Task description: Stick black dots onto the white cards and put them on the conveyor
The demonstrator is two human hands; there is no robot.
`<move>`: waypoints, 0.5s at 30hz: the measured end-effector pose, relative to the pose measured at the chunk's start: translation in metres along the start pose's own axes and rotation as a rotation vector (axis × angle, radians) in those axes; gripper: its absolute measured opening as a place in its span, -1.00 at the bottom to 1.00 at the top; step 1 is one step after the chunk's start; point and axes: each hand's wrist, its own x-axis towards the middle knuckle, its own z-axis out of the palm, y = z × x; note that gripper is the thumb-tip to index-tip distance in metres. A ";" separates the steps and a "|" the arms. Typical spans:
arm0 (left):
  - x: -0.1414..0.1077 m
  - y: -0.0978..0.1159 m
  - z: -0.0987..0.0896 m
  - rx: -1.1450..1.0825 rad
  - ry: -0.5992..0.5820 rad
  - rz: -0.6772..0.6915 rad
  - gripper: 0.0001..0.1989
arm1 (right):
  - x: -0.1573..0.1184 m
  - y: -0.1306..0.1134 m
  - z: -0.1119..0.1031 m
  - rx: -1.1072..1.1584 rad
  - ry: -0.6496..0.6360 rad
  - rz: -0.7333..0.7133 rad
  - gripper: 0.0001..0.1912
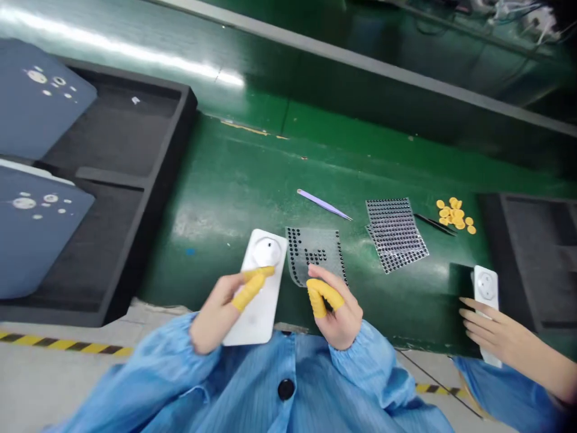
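A white oblong device (255,300) with a raised round disc (266,251) lies in front of me at the table's edge. My left hand (225,307) is over its left side, the yellow-covered thumb and index finger closed together just below the disc. Whatever is between those tips is too small to see. Right of the device is a clear sheet (311,240) of small black round pads, with gaps in its rows. At its lower edge, my right hand (336,307) is curled, its yellow-covered fingers bent in a pinch; what they hold, if anything, is hidden.
Purple tweezers (324,205) lie beyond the sheet. Fuller pad sheets (396,231), black tweezers (435,224) and yellow finger cots (455,213) are to the right. Another person's hand (500,331) rests on a similar white device (487,285). A black tray (166,144) holds blue-grey panels (40,234) at left.
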 end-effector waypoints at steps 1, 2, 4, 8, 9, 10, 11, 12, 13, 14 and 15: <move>0.000 -0.006 0.012 -0.051 -0.034 -0.047 -0.66 | -0.002 -0.003 0.002 -0.003 -0.017 -0.023 -0.65; 0.002 -0.009 0.021 -0.104 -0.084 -0.105 -0.63 | -0.004 -0.006 0.003 -0.004 -0.046 -0.052 -0.64; 0.005 -0.012 0.032 -0.195 -0.137 -0.180 -0.56 | -0.006 -0.008 0.004 0.025 -0.148 -0.116 -0.64; 0.005 -0.011 0.034 -0.241 -0.100 -0.170 -0.55 | 0.004 -0.008 0.000 0.224 -0.349 -0.074 -0.72; 0.005 -0.011 0.034 -0.243 -0.100 -0.161 -0.56 | 0.009 -0.007 -0.001 0.238 -0.343 -0.034 -0.73; 0.004 -0.012 0.033 -0.244 -0.109 -0.152 -0.57 | 0.014 -0.007 -0.002 0.224 -0.325 -0.009 -0.73; 0.003 -0.012 0.033 -0.245 -0.119 -0.142 -0.57 | 0.020 -0.005 -0.002 0.187 -0.312 -0.009 -0.72; 0.003 -0.013 0.033 -0.245 -0.132 -0.130 -0.58 | 0.025 -0.004 -0.001 0.142 -0.318 -0.035 -0.71; 0.002 -0.014 0.033 -0.245 -0.146 -0.118 -0.60 | 0.029 -0.002 0.001 0.101 -0.343 -0.074 -0.70; 0.002 -0.016 0.032 -0.244 -0.163 -0.109 -0.61 | 0.032 0.000 0.002 0.069 -0.373 -0.119 -0.71; 0.001 -0.017 0.032 -0.242 -0.184 -0.098 -0.62 | 0.035 0.001 0.004 0.042 -0.400 -0.157 -0.72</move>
